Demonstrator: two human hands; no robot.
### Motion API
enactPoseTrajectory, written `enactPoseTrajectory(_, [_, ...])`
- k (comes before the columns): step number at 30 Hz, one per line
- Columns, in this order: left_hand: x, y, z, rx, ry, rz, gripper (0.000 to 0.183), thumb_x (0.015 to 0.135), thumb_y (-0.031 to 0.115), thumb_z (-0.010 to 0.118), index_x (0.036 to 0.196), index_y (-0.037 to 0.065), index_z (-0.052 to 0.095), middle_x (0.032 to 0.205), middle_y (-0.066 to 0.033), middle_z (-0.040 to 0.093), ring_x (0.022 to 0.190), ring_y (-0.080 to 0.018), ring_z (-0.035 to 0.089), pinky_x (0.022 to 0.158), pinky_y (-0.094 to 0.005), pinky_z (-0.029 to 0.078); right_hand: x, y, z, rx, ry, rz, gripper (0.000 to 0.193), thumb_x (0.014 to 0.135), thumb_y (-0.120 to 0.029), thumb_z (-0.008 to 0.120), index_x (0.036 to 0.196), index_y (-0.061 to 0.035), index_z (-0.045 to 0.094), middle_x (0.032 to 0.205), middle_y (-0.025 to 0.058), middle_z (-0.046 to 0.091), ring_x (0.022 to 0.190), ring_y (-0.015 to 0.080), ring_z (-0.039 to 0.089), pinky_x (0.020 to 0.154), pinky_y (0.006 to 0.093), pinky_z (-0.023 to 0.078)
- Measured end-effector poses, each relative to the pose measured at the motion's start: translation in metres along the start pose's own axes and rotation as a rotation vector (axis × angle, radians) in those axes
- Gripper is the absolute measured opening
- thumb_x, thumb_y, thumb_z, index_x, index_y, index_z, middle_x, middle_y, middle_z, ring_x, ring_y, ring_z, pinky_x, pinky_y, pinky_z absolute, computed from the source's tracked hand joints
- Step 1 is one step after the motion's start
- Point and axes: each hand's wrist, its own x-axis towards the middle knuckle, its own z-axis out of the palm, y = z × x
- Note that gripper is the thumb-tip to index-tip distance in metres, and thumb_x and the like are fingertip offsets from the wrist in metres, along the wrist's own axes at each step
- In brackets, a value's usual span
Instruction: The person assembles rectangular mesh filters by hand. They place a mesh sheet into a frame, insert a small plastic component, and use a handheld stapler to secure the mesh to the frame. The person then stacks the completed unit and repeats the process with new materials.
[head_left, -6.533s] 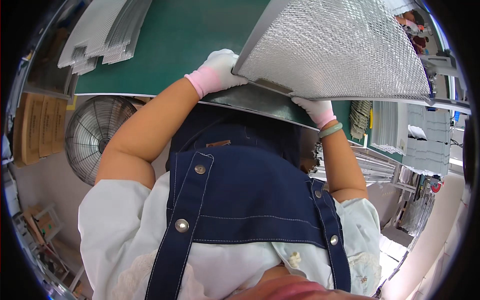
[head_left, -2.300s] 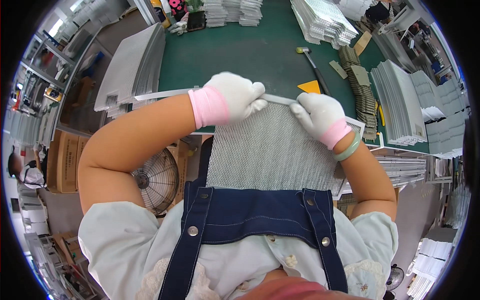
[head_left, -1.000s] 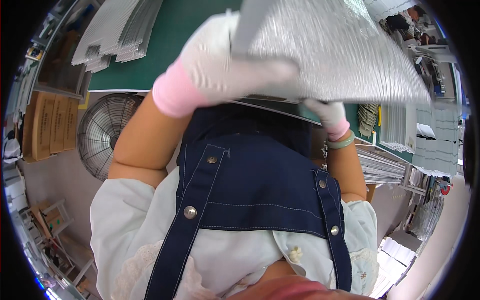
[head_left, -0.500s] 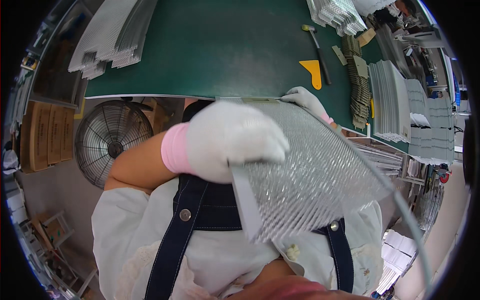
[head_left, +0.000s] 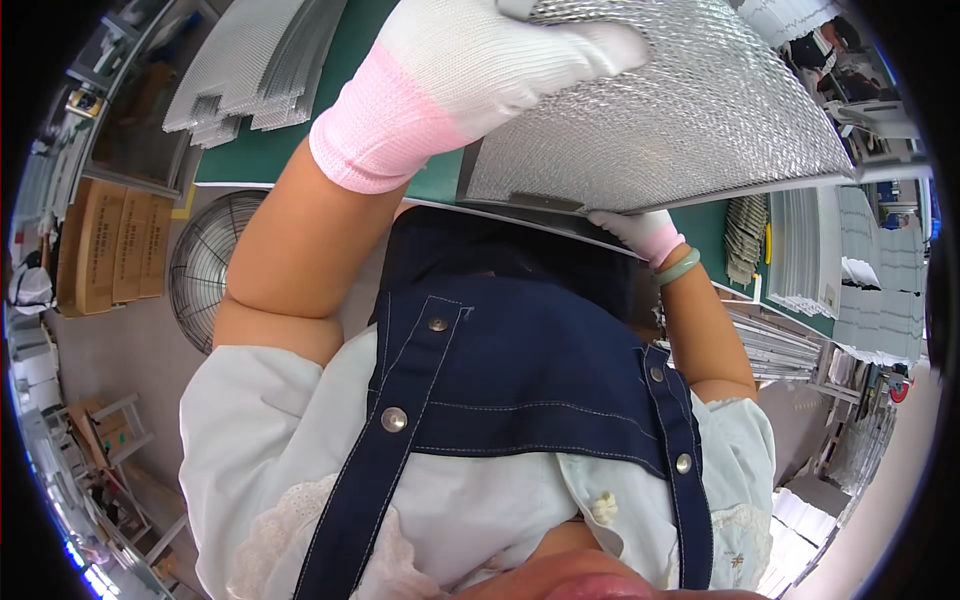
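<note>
A large silver metal mesh filter panel (head_left: 660, 130) with a thin frame stands tilted over the table's near edge, its lower side toward me. My left hand (head_left: 490, 70), in a white glove with a pink cuff, grips it near the upper left. The thumb lies across the mesh, and the other fingers are mostly hidden. At the lower edge my right hand (head_left: 638, 235), gloved the same way, holds the frame. A small dark tab (head_left: 545, 203) sits on that lower edge.
Stacked mesh sheets (head_left: 250, 60) lie on the green table (head_left: 235, 160) at the far left. To the right are a row of small olive-brown pieces (head_left: 745, 238) and stacked grey panels (head_left: 803, 250). A floor fan (head_left: 205, 270) and cardboard boxes (head_left: 110, 245) stand left.
The panel has swung up and away from my chest over the table. My left hand has moved up and forward with it; my right hand has shifted slightly nearer, at the lower edge.
</note>
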Motion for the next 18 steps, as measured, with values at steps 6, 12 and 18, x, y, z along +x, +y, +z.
enactPoseTrajectory(6, [0.02, -0.021, -0.001, 0.044, 0.116, 0.103, 0.027, 0.084, 0.015, 0.076, 0.107, 0.0, 0.07, 0.095, -0.0041, 0.072, 0.085, -0.0114, 0.065, 0.08, -0.0274, 0.052, 0.009, -0.059, -0.041, 0.268, -0.088, -0.027, 0.05, 0.075, -0.01, 0.082, 0.121, -0.002, 0.064, 0.113, 0.0074, 0.07, 0.105, 0.0214, 0.063, 0.1, 0.0361, 0.046])
enactPoseTrajectory(12, [0.029, -0.024, -0.001, -0.1, 0.126, 0.013, 0.027, 0.085, 0.011, 0.074, 0.109, -0.001, 0.07, 0.097, -0.0044, 0.072, 0.086, -0.0115, 0.065, 0.082, -0.0274, 0.051, 0.017, -0.163, -0.1, 0.887, 0.499, -0.513, 0.025, 0.089, -0.005, 0.07, 0.112, -0.0016, 0.063, 0.098, 0.0018, 0.065, 0.091, 0.0087, 0.058, 0.084, 0.0257, 0.046])
enactPoseTrajectory(18, [0.024, -0.02, -0.004, 0.012, 0.106, 0.018, 0.026, 0.085, 0.011, 0.074, 0.108, -0.002, 0.07, 0.096, -0.005, 0.072, 0.085, -0.011, 0.064, 0.08, -0.028, 0.051, 0.022, -0.171, -0.1, 0.781, 0.588, -0.625, 0.018, 0.09, -0.005, 0.07, 0.106, -0.0019, 0.063, 0.087, -0.002, 0.062, 0.076, 0.0055, 0.053, 0.074, 0.0226, 0.043])
